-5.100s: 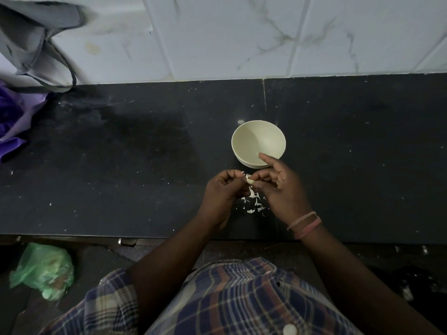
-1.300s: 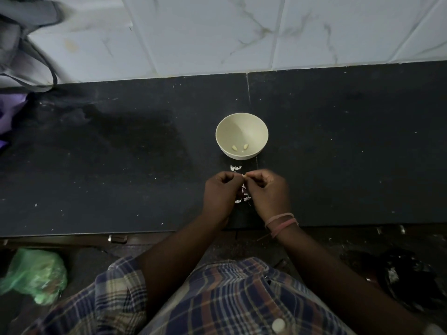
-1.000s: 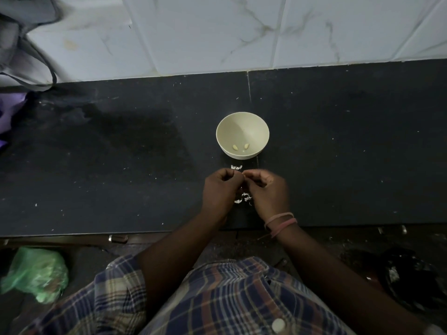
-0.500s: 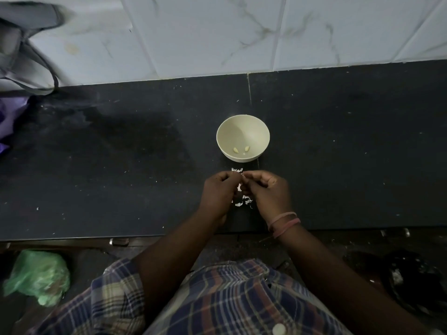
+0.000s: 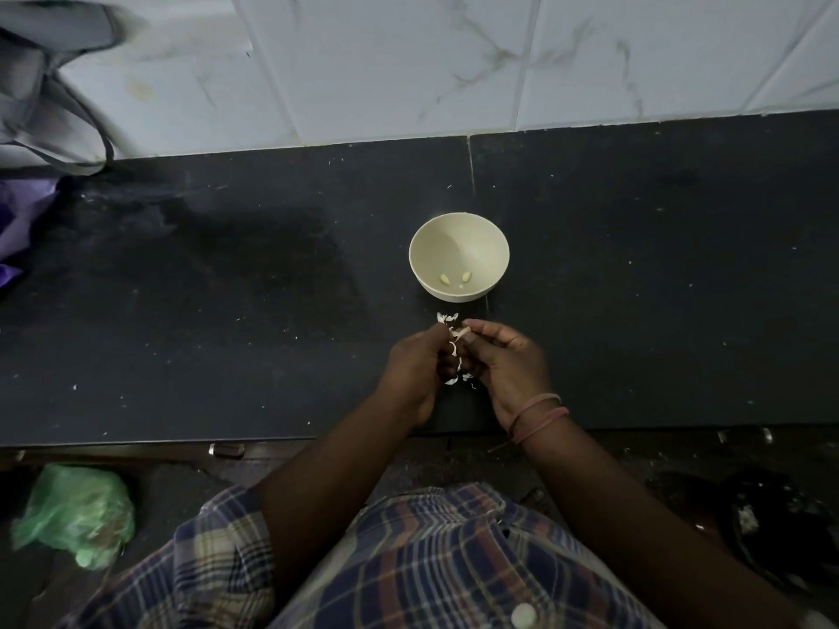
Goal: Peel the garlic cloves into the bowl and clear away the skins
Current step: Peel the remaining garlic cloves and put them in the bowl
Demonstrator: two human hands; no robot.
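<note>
Green bag (image 5: 75, 515) below black counter (image 5: 227, 288)

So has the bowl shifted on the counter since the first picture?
No. The bowl still sits just left of the counter seam, with skins in front; only the camera moved.

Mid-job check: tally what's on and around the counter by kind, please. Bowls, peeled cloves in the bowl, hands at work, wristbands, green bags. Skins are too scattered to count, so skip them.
Bowls: 1, the cream bowl
Peeled cloves in the bowl: 2
Hands at work: 2, left hand, right hand
Wristbands on the right wrist: 2
Green bags below the counter: 1
Total: 8
</note>
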